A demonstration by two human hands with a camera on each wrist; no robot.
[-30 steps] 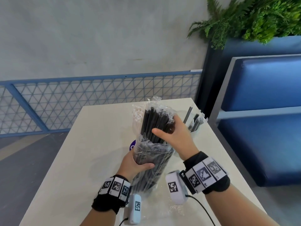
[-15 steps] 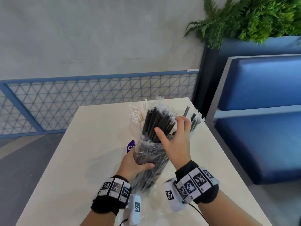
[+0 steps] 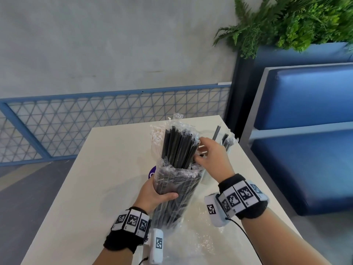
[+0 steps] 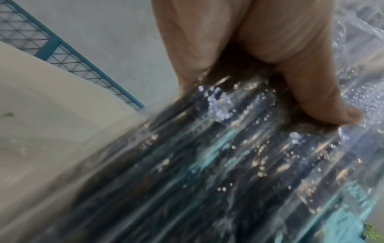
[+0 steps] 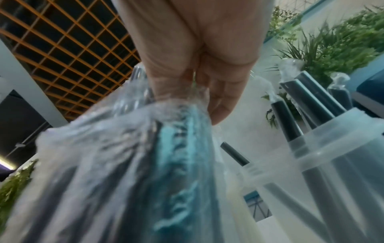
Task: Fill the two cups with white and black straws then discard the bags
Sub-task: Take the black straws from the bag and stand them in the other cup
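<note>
My left hand grips a clear bag of black straws upright over the table, thumb across its front. Bare black straws stick out of the bag's open top. My right hand is at the bundle's right side, thumb and fingers pinching some of those straws. A cup holding white straws stands behind the bag, its body mostly hidden. A clear cup with a few wrapped black straws stands far right, close up in the right wrist view.
An empty crumpled clear bag lies on the beige table near me. A blue bench and a planter are on the right. A blue mesh railing runs behind the table.
My right hand has slid from the front of the straw tops to the bundle's right side. The left hand keeps its hold on the bag.
</note>
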